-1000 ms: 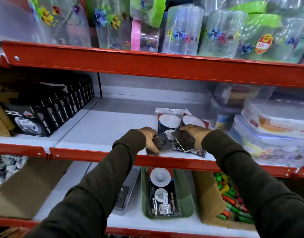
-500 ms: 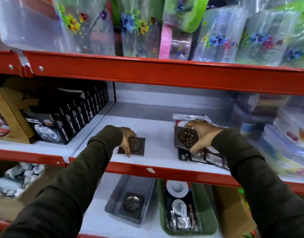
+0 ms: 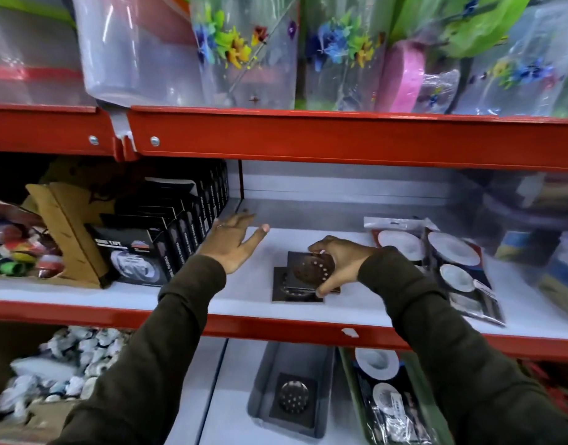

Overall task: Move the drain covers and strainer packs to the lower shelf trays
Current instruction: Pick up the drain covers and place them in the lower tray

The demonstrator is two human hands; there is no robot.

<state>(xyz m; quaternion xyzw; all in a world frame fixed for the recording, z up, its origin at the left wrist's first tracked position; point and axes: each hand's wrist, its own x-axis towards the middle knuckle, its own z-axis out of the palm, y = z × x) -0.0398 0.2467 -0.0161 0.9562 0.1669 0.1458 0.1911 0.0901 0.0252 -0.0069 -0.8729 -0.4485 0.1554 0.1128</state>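
One head-worn wide-angle view faces the shelving straight on, close in and tilted slightly down. The middle shelf (image 3: pixel 148 293) fills the centre, the lower shelf (image 3: pixel 231 396) lies along the bottom edge, and sleeves enter from the bottom corners.

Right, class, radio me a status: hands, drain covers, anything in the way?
Left hand open, empty. Right hand gripping top drain cover, stacked on another. Grey tray below holds one. Nothing in the way.

drain covers (image 3: pixel 303 277) left of strainer packs (image 3: pixel 449 264), on shelf (image 3: pixel 308 234).
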